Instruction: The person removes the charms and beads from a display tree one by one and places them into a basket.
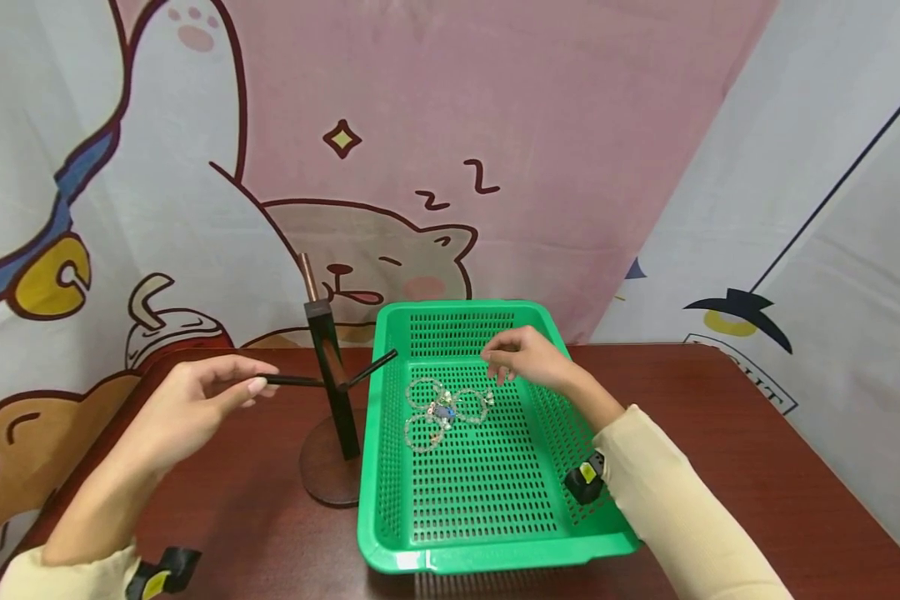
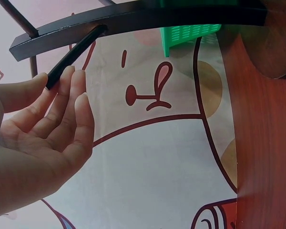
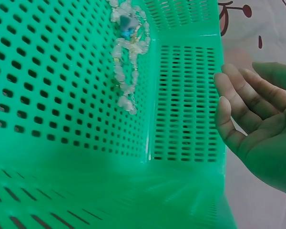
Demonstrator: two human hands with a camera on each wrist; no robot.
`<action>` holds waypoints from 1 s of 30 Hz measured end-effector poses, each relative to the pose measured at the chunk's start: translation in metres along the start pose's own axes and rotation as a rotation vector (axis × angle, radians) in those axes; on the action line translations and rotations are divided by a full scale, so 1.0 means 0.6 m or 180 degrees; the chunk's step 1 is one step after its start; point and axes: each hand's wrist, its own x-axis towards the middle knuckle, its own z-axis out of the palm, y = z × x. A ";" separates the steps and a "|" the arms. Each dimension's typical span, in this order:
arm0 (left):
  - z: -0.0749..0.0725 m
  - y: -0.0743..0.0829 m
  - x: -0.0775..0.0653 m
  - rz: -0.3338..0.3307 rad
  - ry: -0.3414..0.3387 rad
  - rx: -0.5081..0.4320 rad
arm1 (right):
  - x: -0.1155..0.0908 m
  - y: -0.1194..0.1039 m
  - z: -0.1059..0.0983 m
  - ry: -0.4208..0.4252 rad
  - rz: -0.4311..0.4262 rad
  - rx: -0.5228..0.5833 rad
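Note:
My left hand pinches the end of a black peg between thumb and fingers. That peg belongs to a dark wooden stand with a round base, upright on the table; in the left wrist view the peg joins the stand's post. Above the far part of a green basket hovers my right hand, fingers loosely bent and holding nothing. Several clear beaded bracelets with small charms lie on the basket floor, below and left of that hand. The right wrist view shows the bracelets close together.
The reddish-brown table carries the basket and the stand. Another peg juts from the stand toward the basket's left rim, and a copper-toned rod rises at its top. A printed cloth hangs behind the table.

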 end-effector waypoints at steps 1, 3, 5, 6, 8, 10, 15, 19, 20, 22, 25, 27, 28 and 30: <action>0.000 0.000 0.000 -0.0003 0.0000 -0.0001 | 0.000 -0.002 -0.002 0.0003 -0.0006 -0.0007; 0.000 -0.001 -0.001 -0.0005 -0.0002 -0.0011 | -0.001 -0.007 -0.008 -0.0011 -0.0029 -0.0002; -0.001 -0.002 -0.001 -0.0004 -0.0005 -0.0019 | -0.002 -0.013 -0.015 -0.0009 -0.0010 -0.0003; -0.001 -0.002 -0.001 -0.0005 -0.0006 -0.0017 | -0.003 -0.017 -0.019 -0.0007 -0.0005 -0.0010; -0.001 -0.003 -0.001 -0.0004 -0.0007 -0.0019 | -0.006 -0.026 -0.029 0.0012 0.0019 -0.0009; -0.002 -0.004 -0.001 -0.0003 -0.0008 -0.0010 | -0.009 -0.033 -0.039 0.0065 0.0041 0.0008; -0.003 -0.005 -0.001 -0.0031 -0.0013 0.0001 | -0.017 -0.044 -0.067 0.0182 0.0027 0.0021; -0.004 -0.006 -0.001 -0.0060 -0.0035 0.0012 | -0.025 -0.043 -0.089 0.0238 0.0036 -0.0049; -0.004 -0.006 -0.001 -0.0063 -0.0042 0.0008 | -0.028 -0.042 -0.094 0.0249 0.0054 -0.0057; -0.004 -0.006 0.000 -0.0056 -0.0057 -0.0017 | -0.035 -0.038 -0.104 0.0266 0.0081 -0.0072; -0.003 -0.008 0.000 -0.0028 -0.0068 -0.0075 | -0.046 -0.030 -0.117 0.0300 0.0090 -0.0097; -0.003 -0.009 0.000 -0.0004 -0.0069 -0.0107 | -0.054 -0.023 -0.125 0.0304 0.0054 -0.0143; -0.002 -0.010 0.000 0.0013 -0.0068 -0.0119 | -0.058 -0.020 -0.128 0.0309 0.0040 -0.0167; -0.003 -0.011 0.000 0.0036 -0.0069 -0.0135 | -0.065 -0.012 -0.135 0.0316 0.0024 -0.0232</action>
